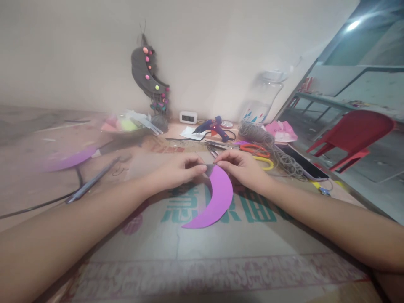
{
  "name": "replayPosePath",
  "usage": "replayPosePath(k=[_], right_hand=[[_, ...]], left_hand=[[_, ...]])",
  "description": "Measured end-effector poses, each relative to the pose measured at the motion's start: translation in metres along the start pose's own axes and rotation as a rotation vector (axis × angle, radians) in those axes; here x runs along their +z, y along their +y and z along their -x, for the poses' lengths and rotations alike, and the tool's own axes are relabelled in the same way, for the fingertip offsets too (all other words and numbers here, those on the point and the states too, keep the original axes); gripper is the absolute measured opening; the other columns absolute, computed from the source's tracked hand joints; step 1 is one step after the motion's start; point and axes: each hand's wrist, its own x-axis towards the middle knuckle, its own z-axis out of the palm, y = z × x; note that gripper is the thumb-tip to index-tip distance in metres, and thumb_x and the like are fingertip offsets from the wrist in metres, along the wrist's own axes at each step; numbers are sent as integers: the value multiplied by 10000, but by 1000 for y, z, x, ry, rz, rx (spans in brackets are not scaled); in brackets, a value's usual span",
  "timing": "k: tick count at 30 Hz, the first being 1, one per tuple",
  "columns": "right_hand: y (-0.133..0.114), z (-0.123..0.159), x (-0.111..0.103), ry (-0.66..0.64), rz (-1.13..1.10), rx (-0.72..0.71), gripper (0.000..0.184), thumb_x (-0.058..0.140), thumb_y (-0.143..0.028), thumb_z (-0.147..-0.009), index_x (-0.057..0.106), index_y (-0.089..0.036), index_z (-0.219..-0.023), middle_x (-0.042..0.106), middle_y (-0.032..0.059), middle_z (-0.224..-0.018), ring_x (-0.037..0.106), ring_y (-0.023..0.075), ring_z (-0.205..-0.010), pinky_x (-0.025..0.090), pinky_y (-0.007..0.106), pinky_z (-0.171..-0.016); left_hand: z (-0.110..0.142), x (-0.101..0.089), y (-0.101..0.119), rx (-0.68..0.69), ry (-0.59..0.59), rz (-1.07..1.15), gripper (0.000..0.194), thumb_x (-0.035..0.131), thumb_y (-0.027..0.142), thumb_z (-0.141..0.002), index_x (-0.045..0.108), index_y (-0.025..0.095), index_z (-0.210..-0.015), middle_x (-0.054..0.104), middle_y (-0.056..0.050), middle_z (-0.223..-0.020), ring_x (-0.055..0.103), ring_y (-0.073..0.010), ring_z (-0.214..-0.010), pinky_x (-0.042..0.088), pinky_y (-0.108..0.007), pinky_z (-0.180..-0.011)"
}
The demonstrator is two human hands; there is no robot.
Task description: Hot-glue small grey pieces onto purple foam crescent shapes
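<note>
A purple crescent cutout [222, 195] is held over the cardboard, its lower tip pointing left. Grey yarn-like wrapping [208, 169] covers its upper end. My left hand [176, 170] is closed, thumb and finger pinching that grey end. With thumb and forefinger together, my right hand [243, 166] grips the crescent's top edge just beside it. Whether a strand of yarn also lies between the right fingertips is too small to tell. Behind my right hand lies a loose heap of grey yarn [273, 145].
Cardboard [202, 248] covers the table. Beyond my hands are a glue gun [214, 127], orange-handled scissors [254, 149], a small clock [188, 117], a phone [303, 162] and a plastic jar [261, 99]. At left lies a pen [93, 180]. A grey crescent ornament [143, 69] hangs on the wall.
</note>
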Motion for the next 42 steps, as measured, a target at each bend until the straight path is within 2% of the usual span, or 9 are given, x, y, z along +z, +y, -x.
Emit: replayPosePath(k=[6, 13, 22, 26, 30, 32, 34, 38, 42], right_hand=[[-5, 4, 2, 12, 13, 73, 169, 591, -356, -842, 576, -194, -796, 451, -81, -476, 382, 66, -357, 309, 196, -350], [-5, 3, 3, -15, 106, 36, 185, 549, -332, -861, 560, -188, -746, 446, -78, -457, 383, 67, -372, 318, 196, -384], [-3, 0, 3, -28, 198, -52, 202, 529, -328, -861, 577, -168, -746, 535, -34, -609, 463, 83, -511, 359, 202, -470], [2, -4, 4, -45, 266, -91, 212, 538, -330, -863, 630, -160, -777, 612, 3, -711, 540, 118, -639, 421, 230, -573], [3, -5, 3, 46, 203, -86, 217, 524, -339, -884, 626, -194, -1010, 648, 33, -885, 575, 138, -716, 449, 249, -614], [2, -4, 1, 151, 132, -59, 245, 494, -371, -907, 573, -209, -1073, 618, 13, -804, 541, 122, -632, 423, 235, -555], [1, -3, -1, 218, 72, -62, 252, 465, -417, -921, 560, -198, -1000, 569, -8, -709, 511, 114, -592, 399, 225, -528], [-4, 1, 0, 151, 69, -30, 355, 445, -497, -913, 554, -182, -789, 496, -27, -602, 452, 101, -517, 353, 224, -478], [-9, 6, 6, 57, 127, 7, 283, 546, -442, -863, 548, -187, -742, 476, -46, -557, 427, 94, -466, 331, 228, -451]], left_hand=[[0, -1, 1, 64, -21, -83, 337, 493, 458, -868, 619, 160, -773, 633, -12, -712, 555, -124, -635, 421, -230, -591], [0, 0, 4, 148, -29, -128, 317, 490, 412, -876, 613, 154, -739, 617, -7, -709, 533, -119, -656, 401, -221, -618], [0, 1, 3, 143, -61, -91, 282, 514, 396, -865, 632, 158, -771, 609, 0, -710, 523, -108, -636, 412, -211, -610], [0, 1, 4, 118, -58, -62, 288, 518, 405, -861, 640, 156, -784, 611, -6, -710, 535, -112, -646, 420, -210, -602], [0, 2, 2, -29, 58, 13, 344, 508, 479, -855, 626, 155, -859, 587, 0, -669, 510, -105, -556, 390, -205, -501], [0, 3, 1, -86, 136, 32, 369, 506, 510, -850, 616, 158, -872, 562, 14, -628, 480, -97, -500, 356, -199, -448], [-1, 3, 0, -86, 192, 30, 370, 507, 516, -850, 616, 162, -861, 552, 19, -614, 472, -96, -484, 347, -199, -434], [-1, 2, 1, -47, 282, -1, 347, 510, 499, -854, 617, 169, -836, 557, 19, -631, 479, -98, -504, 362, -199, -457], [0, 2, 3, -25, 315, -28, 340, 515, 485, -854, 618, 161, -843, 592, 4, -678, 490, -105, -535, 372, -204, -480]])
